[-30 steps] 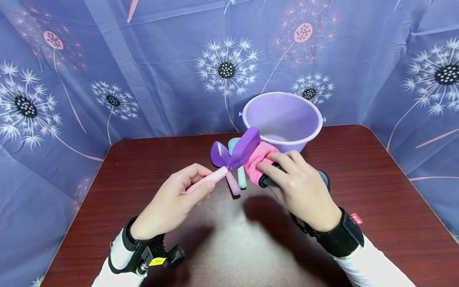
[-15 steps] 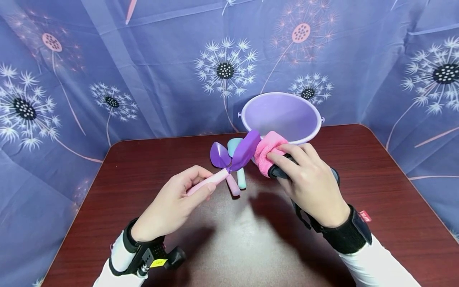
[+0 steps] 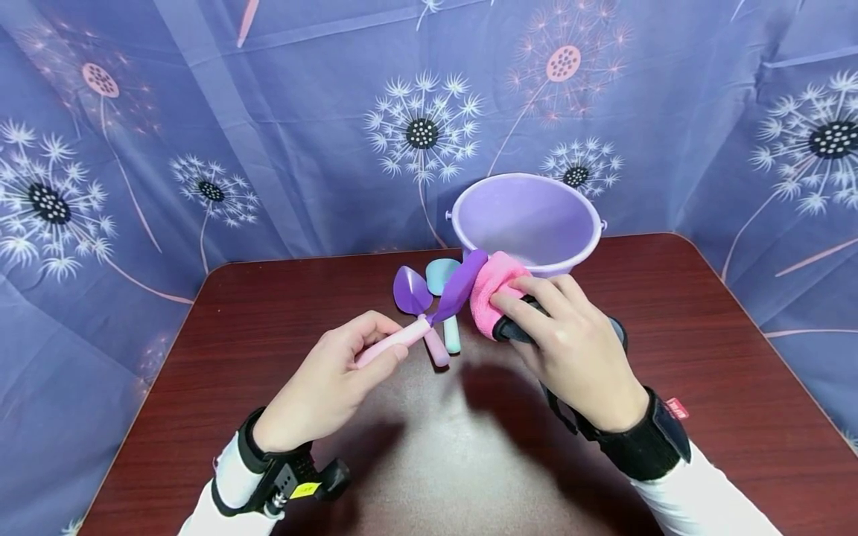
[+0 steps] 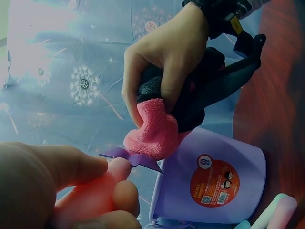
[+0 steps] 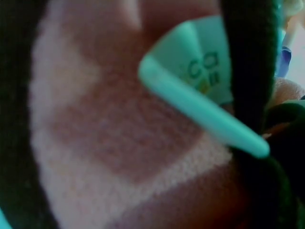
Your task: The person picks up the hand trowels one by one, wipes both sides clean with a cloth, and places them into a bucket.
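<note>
In the head view, my left hand (image 3: 328,383) grips the pink handle of a toy shovel whose purple blade (image 3: 459,286) points up and to the right. A fuzzy pink cloth (image 3: 496,294) with black trim is bunched in my right hand (image 3: 573,346), fingers curled into it. The cloth lies against the blade's right side; the left wrist view shows the cloth (image 4: 155,131) at the purple blade (image 4: 138,158). My right palm is hidden. A blurred teal tag (image 5: 200,114) hangs by pinkish fabric in the right wrist view.
A lilac bucket (image 3: 523,212) stands at the table's back, just behind the cloth. Beneath the held shovel lie another purple shovel (image 3: 410,289) with a pink handle and a teal shovel (image 3: 441,275). A flowered curtain (image 3: 302,112) hangs behind the brown table (image 3: 167,417).
My right hand and the cloth moved right and up, away from me, then slightly back. The held shovel's blade has turned more edge-on and sits a little lower. My left hand barely shifted.
</note>
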Available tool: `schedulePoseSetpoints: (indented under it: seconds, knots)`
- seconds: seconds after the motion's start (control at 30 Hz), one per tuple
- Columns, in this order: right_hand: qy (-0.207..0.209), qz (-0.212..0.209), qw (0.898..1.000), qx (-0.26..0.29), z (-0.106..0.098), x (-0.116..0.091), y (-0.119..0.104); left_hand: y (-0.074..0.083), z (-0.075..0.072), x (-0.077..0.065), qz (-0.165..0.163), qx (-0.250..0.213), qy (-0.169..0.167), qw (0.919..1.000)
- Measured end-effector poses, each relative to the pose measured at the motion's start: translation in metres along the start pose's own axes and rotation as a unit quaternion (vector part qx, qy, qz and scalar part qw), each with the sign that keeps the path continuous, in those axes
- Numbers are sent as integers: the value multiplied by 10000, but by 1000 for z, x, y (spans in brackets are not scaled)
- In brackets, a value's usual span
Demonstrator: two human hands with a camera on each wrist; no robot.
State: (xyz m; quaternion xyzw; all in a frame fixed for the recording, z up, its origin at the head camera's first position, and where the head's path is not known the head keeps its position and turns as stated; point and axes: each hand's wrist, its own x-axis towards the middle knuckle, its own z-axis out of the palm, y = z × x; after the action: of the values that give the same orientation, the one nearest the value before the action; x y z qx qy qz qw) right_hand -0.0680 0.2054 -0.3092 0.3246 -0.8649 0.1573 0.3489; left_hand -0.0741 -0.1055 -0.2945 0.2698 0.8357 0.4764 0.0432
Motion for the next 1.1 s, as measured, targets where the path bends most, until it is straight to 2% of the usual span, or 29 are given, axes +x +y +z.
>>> schedulePoseSetpoints:
  seconds: [0.4,0.67,0.87,1.1]
  knots:
    - [-44,-237,9994,232,7,0,-12,-2,3,1,68,400,44,9992]
    - [-439,-384,9978,308,9,-1,-17,-4,6,1,120,575,187,9981]
    - [-822,-327,9956,308,8,-2,-19,-4,6,2,223,731,352,9965]
    - [-1008,-297,9938,359,8,-3,-18,-3,0,4,109,853,527,9949]
